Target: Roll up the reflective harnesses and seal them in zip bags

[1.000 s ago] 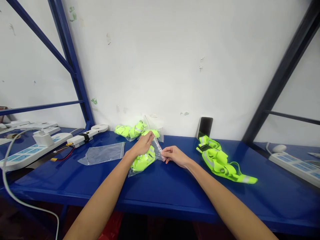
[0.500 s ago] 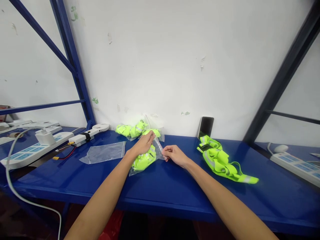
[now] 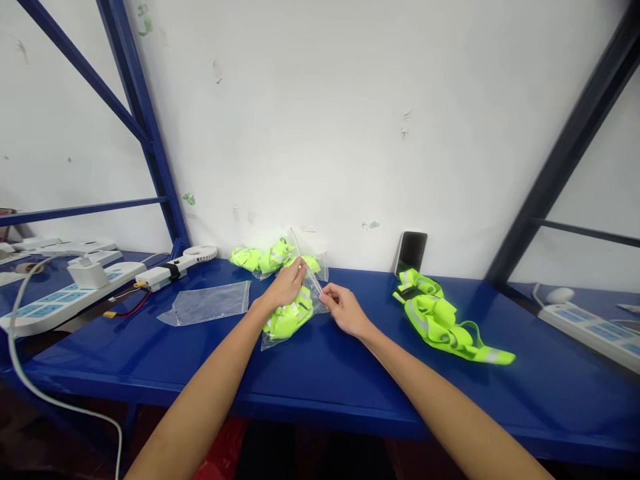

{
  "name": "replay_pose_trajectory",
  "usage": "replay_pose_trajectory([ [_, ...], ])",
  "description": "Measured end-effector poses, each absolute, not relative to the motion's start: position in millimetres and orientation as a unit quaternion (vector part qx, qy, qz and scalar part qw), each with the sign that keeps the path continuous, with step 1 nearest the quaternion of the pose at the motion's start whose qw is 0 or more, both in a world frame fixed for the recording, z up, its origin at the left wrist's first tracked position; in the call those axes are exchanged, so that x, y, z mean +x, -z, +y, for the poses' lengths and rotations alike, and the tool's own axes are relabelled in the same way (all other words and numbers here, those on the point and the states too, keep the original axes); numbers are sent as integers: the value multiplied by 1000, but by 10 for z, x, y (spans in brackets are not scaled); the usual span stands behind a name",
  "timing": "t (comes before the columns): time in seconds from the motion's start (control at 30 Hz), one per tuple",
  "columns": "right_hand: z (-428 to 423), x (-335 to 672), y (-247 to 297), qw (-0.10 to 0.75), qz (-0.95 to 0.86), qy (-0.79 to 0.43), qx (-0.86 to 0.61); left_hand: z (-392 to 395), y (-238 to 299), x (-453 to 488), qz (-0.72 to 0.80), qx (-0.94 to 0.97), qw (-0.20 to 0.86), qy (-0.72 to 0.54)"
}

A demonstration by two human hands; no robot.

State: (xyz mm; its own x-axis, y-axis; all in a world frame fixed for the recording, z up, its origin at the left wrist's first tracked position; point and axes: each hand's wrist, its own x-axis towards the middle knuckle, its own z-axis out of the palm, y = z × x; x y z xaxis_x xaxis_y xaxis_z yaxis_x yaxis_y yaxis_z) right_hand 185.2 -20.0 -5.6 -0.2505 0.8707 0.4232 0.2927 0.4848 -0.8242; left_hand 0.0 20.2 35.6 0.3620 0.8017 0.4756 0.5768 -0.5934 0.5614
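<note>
A clear plastic zip bag (image 3: pixel 290 319) with a folded neon-yellow reflective strap bundle inside rests on the blue table in front of me. My left hand (image 3: pixel 289 283) lies over its upper part, fingers closed on the bag near its mouth edge. At the other end of that edge, my right hand (image 3: pixel 345 309) pinches the plastic between thumb and fingers. Right behind the hands sit several bagged neon-yellow bundles (image 3: pixel 274 257) against the wall. A flat clear bag (image 3: pixel 213 303) lies to the left. Loose neon-yellow reflective straps (image 3: pixel 440 320) are heaped on the right.
A phone (image 3: pixel 412 252) leans on the wall at the back right. Power strips stand at the left (image 3: pixel 75 300) and right (image 3: pixel 595 327). A small white fan (image 3: pixel 200 253) and a white box with wires (image 3: pixel 160 275) lie at the left. Blue posts flank the table.
My right hand has moved slightly up and left along the bag's mouth edge. The left hand keeps its hold on the bag. The view has shifted a little.
</note>
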Motion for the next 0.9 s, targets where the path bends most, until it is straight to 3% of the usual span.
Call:
replay_pose_trajectory([
  [0.23, -212, 1908, 61, 453, -710, -319, -435, 201, -357, 22, 442, 798, 142, -384],
  [0.43, -251, 1838, 31, 497, -712, -196, -455, 212, -340, 65, 447, 796, 142, -383],
  [0.73, -255, 1913, 46, 407, -808, -60, -421, 220, -338, 47, 445, 796, 156, -378],
  [0.9, -287, 1891, 30, 423, -816, -93, -382, 214, -330, 50, 436, 801, 148, -381],
])
